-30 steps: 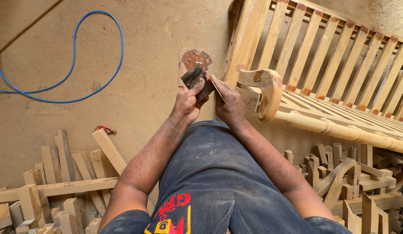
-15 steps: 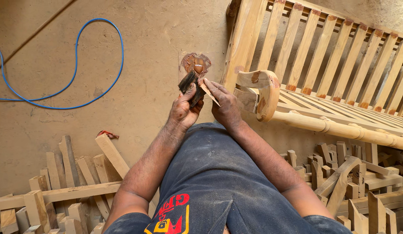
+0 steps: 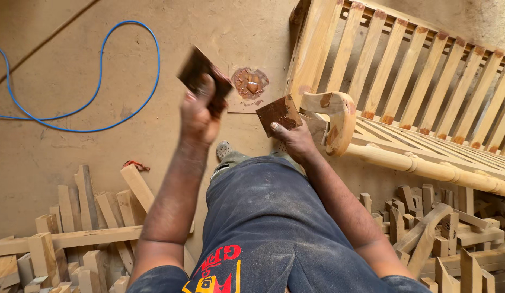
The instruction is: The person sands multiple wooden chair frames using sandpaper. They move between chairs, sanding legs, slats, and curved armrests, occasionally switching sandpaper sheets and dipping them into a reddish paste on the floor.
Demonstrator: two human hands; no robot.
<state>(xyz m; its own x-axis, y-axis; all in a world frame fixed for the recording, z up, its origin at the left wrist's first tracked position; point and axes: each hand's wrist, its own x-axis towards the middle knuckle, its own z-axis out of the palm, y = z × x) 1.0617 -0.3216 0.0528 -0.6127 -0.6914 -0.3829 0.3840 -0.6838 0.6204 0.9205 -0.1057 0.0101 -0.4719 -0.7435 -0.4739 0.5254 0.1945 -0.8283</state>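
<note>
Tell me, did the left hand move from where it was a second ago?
Yes. The left hand with its dark sheet has swung up and left, away from the right hand by the wooden armrest, toward the blue cable.

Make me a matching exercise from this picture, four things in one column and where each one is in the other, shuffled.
Things:
1. blue cable
2. dark sandpaper piece
3. brown sandpaper square
4. offcut wood blocks

Places:
A. held in the right hand, beside the curved armrest
B. heaped on the floor at lower left
C. looped over the floor at upper left
D. raised in the left hand

Pairs: 1-C, 2-D, 3-A, 4-B
</note>
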